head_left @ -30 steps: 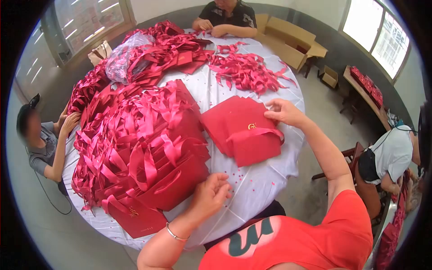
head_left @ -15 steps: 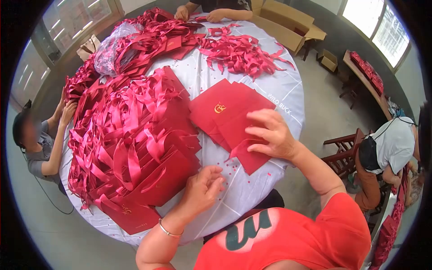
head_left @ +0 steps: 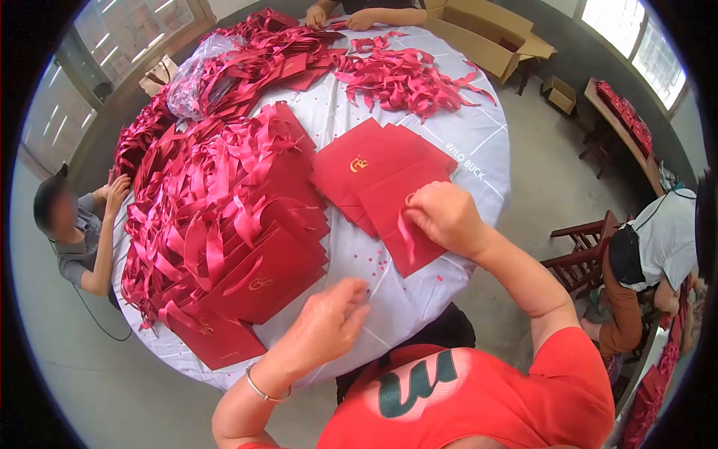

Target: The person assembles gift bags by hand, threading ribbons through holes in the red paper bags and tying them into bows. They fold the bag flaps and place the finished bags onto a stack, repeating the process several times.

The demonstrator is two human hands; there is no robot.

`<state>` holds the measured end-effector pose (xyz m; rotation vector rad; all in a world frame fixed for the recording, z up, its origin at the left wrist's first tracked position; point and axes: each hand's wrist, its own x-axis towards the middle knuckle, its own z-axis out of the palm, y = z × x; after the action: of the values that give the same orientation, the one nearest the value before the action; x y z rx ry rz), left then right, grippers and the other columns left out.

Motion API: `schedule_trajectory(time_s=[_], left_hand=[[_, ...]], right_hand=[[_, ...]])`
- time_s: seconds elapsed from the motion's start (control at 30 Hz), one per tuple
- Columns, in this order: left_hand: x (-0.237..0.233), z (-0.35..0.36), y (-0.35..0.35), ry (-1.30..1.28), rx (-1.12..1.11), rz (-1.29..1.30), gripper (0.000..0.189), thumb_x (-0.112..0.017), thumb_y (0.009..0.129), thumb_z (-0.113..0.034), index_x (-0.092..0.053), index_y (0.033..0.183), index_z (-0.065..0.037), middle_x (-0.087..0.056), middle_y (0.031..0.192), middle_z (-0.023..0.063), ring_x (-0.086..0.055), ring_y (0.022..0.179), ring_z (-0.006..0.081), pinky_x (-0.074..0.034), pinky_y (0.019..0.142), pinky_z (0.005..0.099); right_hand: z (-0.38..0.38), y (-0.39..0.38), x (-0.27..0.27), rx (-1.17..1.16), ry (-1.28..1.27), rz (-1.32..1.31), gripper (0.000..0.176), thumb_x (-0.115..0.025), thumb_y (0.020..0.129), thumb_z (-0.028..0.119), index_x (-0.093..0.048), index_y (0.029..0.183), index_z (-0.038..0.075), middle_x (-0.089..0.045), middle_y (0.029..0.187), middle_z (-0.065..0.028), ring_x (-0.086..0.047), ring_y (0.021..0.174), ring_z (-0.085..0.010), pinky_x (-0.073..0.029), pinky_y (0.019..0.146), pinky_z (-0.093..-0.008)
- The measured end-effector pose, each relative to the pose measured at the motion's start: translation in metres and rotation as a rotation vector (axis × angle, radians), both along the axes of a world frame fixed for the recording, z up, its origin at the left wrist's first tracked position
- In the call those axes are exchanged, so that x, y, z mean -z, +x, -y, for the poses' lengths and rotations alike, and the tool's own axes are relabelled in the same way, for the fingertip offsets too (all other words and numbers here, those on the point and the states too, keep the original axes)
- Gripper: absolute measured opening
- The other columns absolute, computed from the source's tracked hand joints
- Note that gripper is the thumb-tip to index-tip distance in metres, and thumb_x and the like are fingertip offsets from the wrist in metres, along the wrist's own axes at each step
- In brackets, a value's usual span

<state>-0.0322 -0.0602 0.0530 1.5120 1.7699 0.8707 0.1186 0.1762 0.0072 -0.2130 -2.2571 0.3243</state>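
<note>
My right hand is closed in a pinch over the top red paper bag of a small flat pile. Out from its thumb and fingertips hangs a pink ribbon handle. A gold emblem shows on the neighbouring red bag in that pile. Nearer to me, my left hand, slightly blurred, hovers over the white tablecloth with its fingers apart and nothing held. Left of both hands spreads a big heap of red bags with pink ribbon handles.
Loose pink ribbons lie at the back of the round table. A clear plastic bag rests among more bags. Two co-workers' hands are at the table's left and far edges. Cardboard boxes and stools stand to the right.
My right hand's spread fingers have closed into a pinch on the ribbon handle. My left hand's fingers have straightened. The whole view has shifted slightly.
</note>
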Motion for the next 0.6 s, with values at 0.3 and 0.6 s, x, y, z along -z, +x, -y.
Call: schedule_trajectory(time_s=[0.3,0.6], left_hand=[[0.014,-0.021,0.004,0.187,-0.222,0.218,0.022,-0.054,0.095,-0.006,-0.053,0.114,0.005,-0.066,0.106,0.0123,-0.066,0.097,0.0169,-0.052,0.082,0.0276],[0.019,-0.048,-0.001,0.480,-0.372,0.446,0.016,-0.061,0.092,-0.007,-0.062,0.106,0.002,-0.062,0.075,-0.0019,-0.050,0.063,0.0031,-0.042,0.056,0.0205]], right_hand=[[0.018,0.003,-0.037,-0.079,0.265,-0.045,0.022,-0.076,0.072,0.009,-0.056,0.083,0.007,-0.058,0.073,-0.0076,-0.057,0.061,-0.0259,-0.046,0.054,-0.0351],[0.035,-0.016,-0.025,-0.235,0.377,-0.104,0.024,-0.076,0.074,0.016,-0.056,0.084,0.009,-0.052,0.070,-0.0045,-0.054,0.061,-0.0207,-0.042,0.053,-0.0324]])
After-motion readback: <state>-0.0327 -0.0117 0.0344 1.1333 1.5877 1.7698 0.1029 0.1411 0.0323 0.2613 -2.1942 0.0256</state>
